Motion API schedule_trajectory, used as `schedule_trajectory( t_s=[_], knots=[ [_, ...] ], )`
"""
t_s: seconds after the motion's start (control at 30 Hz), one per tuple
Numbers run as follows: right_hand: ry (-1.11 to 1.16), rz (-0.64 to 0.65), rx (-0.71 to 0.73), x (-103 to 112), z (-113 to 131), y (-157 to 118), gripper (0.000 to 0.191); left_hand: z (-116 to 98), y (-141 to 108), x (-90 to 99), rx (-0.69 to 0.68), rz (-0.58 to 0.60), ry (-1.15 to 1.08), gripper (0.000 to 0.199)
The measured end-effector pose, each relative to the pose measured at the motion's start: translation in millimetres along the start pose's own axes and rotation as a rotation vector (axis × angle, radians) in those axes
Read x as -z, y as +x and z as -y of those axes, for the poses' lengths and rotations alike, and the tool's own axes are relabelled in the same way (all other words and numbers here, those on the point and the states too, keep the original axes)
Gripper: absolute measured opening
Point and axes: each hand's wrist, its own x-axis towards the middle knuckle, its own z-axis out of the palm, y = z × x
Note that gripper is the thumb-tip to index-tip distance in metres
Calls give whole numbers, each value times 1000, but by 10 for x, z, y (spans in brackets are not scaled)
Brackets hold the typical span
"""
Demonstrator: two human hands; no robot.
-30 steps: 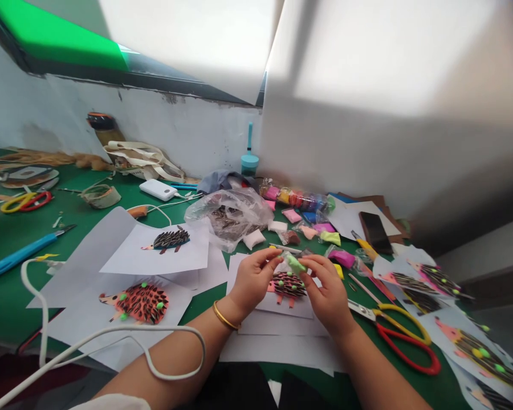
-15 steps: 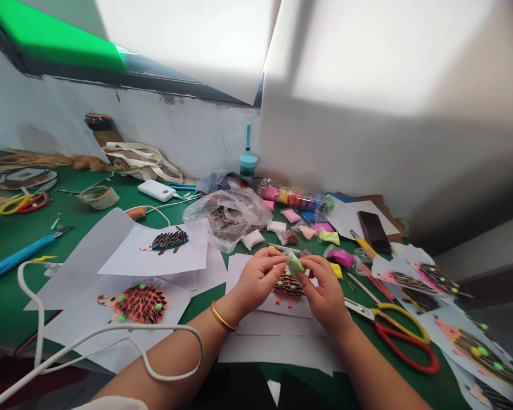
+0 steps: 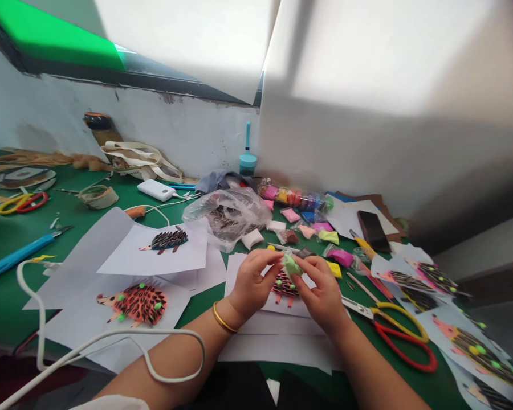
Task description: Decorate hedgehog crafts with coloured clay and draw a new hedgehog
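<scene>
Between my two hands is a small packet of light green clay [image 3: 291, 263] in clear wrapping. The fingers of my left hand [image 3: 256, 280] pinch its left side. On the other side, the thumb and fingers of my right hand [image 3: 321, 287] grip it too. Beneath the packet lies a pink hedgehog picture [image 3: 284, 286] covered in dark seeds, with green dots on it; my hands partly hide it. It rests on a stack of white paper [image 3: 282, 347] on the green table.
Scissors [image 3: 397, 327] with red and yellow handles lie right of my right arm. Several finished hedgehog pictures [image 3: 132, 304] flank me on both sides. Ahead are a plastic bag of seeds [image 3: 226, 219] and clay packets [image 3: 326, 236]. A white cable [image 3: 111, 333] loops over my left forearm.
My hands and the green packet have shifted slightly left, and my fingers have changed position a little on it. A hand at the far left edge has gone out of view.
</scene>
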Motion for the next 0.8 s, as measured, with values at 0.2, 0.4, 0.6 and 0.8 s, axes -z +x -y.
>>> schedule_trajectory(
  t_s=[0.2, 0.4, 0.6, 0.8],
  knots=[
    [-55, -30, 98, -26, 24, -26, 41, 42, 9, -30, 324, 75, -133, 37],
    [-79, -1, 129, -48, 99, -39, 49, 40, 36, -18, 393, 94, -190, 20],
    [-50, -12, 121, -87, 154, -91, 44, -24, -1, -22, 200, 150, 44, 19],
    [3, -39, 60, -72, 158, -53, 32, -24, -9, -22, 174, 185, 35, 21]
  ],
)
